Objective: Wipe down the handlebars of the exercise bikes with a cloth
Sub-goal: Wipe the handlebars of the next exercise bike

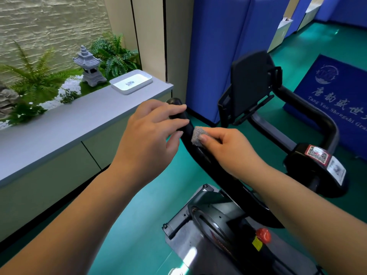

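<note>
The black left handlebar (179,115) of an exercise bike curves up from the stem toward the grey counter. My left hand (153,133) rests on its upper end, fingers loosely curled over the bar near the tip. Just below it, my right hand (224,149) pinches a small grey cloth (197,135) against the bar. The right handlebar (309,112) runs off to the right, untouched. A black console (250,84) stands between the two bars.
A grey counter (83,124) with a white tray (131,81), a stone lantern and ferns runs along the left. Blue padded panels (214,46) and a blue mat (333,100) lie ahead on the green floor. The bike's flywheel housing (210,221) and red knob (263,235) sit below.
</note>
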`<move>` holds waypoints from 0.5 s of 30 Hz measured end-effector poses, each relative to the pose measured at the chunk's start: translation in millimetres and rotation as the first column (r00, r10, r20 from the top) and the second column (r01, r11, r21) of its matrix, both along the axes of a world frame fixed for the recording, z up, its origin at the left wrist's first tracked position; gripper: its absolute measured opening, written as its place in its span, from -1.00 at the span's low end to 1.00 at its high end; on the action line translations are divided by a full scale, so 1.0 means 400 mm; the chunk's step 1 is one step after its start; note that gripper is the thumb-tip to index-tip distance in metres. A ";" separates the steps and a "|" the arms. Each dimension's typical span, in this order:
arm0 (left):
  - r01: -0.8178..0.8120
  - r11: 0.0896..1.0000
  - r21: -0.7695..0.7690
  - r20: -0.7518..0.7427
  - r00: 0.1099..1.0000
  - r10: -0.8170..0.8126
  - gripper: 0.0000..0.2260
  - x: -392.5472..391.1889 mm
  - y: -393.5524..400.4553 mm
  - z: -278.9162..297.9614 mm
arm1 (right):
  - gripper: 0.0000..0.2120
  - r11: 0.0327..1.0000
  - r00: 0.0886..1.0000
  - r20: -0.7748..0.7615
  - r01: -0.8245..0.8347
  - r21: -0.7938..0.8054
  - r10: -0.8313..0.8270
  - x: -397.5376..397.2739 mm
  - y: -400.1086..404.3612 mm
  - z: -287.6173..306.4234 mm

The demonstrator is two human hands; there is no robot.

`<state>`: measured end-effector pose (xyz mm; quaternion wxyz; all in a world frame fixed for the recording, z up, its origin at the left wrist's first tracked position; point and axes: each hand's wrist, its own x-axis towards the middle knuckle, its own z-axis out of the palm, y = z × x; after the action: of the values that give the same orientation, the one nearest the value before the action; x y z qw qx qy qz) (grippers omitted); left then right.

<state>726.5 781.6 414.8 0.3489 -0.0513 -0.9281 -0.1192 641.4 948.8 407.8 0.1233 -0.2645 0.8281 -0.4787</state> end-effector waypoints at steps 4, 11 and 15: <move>-0.021 1.000 0.018 0.020 1.000 0.021 -0.81 0.002 0.004 -0.001 | -0.77 1.000 1.000 0.026 0.018 -0.018 -0.018 0.024 0.055 -0.013; -0.049 0.997 0.065 0.019 0.999 0.048 -0.79 0.006 0.012 0.001 | -0.70 0.989 0.989 -0.079 0.122 -0.084 -0.129 0.036 0.011 0.007; -0.077 0.994 0.078 0.040 0.996 0.074 -0.78 0.009 0.013 0.008 | -0.82 0.988 0.974 -0.177 0.124 -0.090 -0.138 0.029 -0.025 0.021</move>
<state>730.0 787.0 418.1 0.3376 -0.0002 -0.9303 -0.1437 652.9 938.7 416.2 0.0044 -0.2568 0.8321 -0.4916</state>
